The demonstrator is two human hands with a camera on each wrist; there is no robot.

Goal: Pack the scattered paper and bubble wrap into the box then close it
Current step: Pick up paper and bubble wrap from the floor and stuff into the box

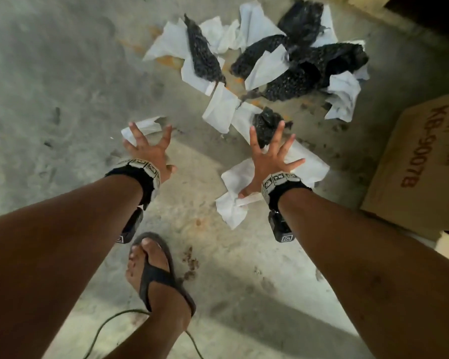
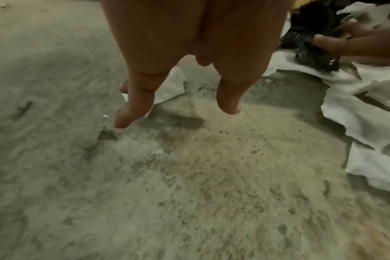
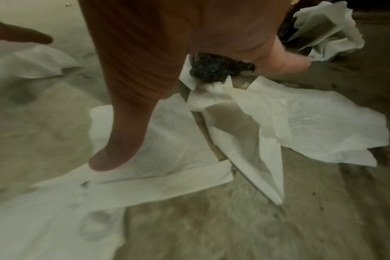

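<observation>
White paper sheets [image 1: 219, 110] and black bubble wrap pieces [image 1: 298, 73] lie scattered on the concrete floor. My left hand [image 1: 151, 149] hangs with spread fingers [image 2: 131, 105] just over a small crumpled paper [image 1: 145, 126], holding nothing. My right hand [image 1: 267, 161] is also spread. It is over a long white sheet [image 3: 167, 149] and reaches a small black bubble wrap wad [image 3: 209, 70]. Its thumb tip [image 3: 105, 158] sits at the sheet's surface. The cardboard box [image 1: 420, 172] lies at the right edge, with brown printed lettering on its side.
My sandalled foot [image 1: 156, 270] stands on the floor between my arms, with a green cord [image 1: 101, 330] beside it. More crumpled paper [image 3: 327, 31] lies beyond the right hand. Bare stained concrete stretches to the left [image 1: 49, 99].
</observation>
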